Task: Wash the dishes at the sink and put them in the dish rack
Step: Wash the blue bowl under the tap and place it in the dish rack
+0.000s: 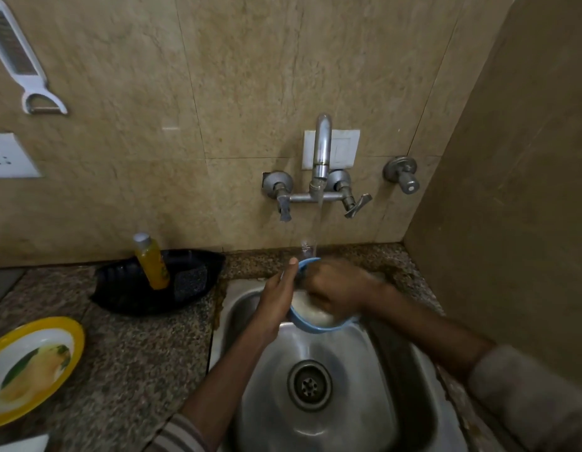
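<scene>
L hand (276, 296) grips 1 blue bowl (312, 327) by its left rim, at the sink (345, 429) back edge under the tap (322, 141) stream. R hand (335, 288) curls inside it, grasp unclear. Open room below the bowl; 1 yellow-rimmed plate (32, 363) at the surface (136, 353) left edge.

Blue bowl under the running tap

At centre frame, the left hand (276, 298) holds a blue bowl (315, 326) by its left side over the steel sink (358, 370). The right hand (335, 288) reaches into the bowl with its fingers curled; whether it holds anything is blurred. Water (317, 223) falls from the wall tap (322, 148) onto the bowl's far rim. At left on the granite counter (136, 353), a black tray (120, 288) holds an orange bottle (151, 262) and a scrub pad (190, 282). A yellow-rimmed plate (76, 334) lies lower left, and a white grater (19, 57) hangs upper left
</scene>
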